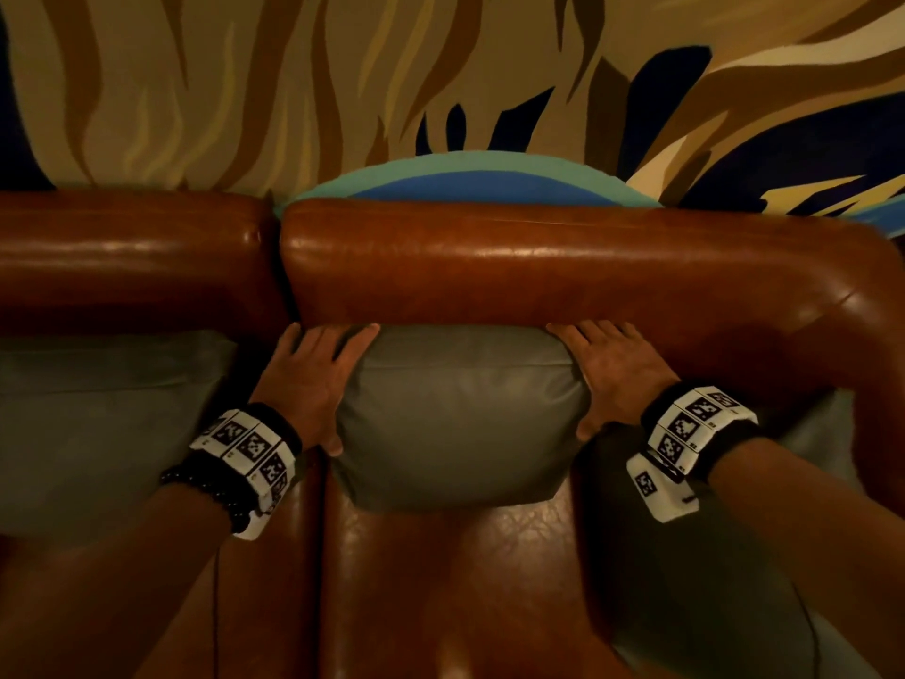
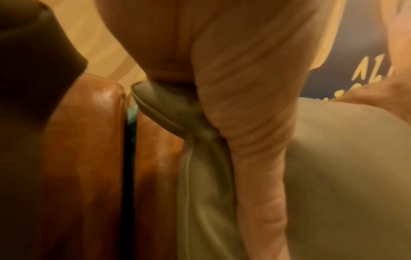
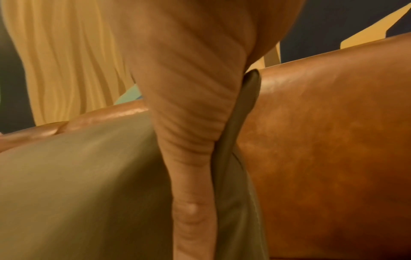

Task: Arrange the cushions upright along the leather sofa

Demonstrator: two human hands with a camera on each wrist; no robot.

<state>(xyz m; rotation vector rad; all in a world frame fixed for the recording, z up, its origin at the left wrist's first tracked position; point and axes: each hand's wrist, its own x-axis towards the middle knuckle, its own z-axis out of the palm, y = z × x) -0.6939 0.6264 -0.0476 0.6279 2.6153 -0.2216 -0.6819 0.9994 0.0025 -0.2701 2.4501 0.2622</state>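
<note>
A grey-green leather cushion (image 1: 460, 419) stands upright on the seat against the brown leather sofa back (image 1: 538, 267). My left hand (image 1: 313, 374) lies flat over its upper left corner, fingers spread and straight, thumb down the front edge. On the upper right corner my right hand (image 1: 612, 370) presses the same way. In the left wrist view the edge of the left hand (image 2: 244, 105) rests on the cushion (image 2: 344, 167), whose corner pokes out beside it. The right wrist view has the right hand (image 3: 189, 105) against the cushion (image 3: 77, 184), its seam squeezed toward the backrest.
A second grey cushion (image 1: 98, 423) leans on the left sofa section. A darker cushion (image 1: 710, 580) lies under my right forearm by the rounded sofa arm (image 1: 871, 384). Bare seat leather (image 1: 440, 605) shows in front. A painted wall (image 1: 294, 90) rises behind.
</note>
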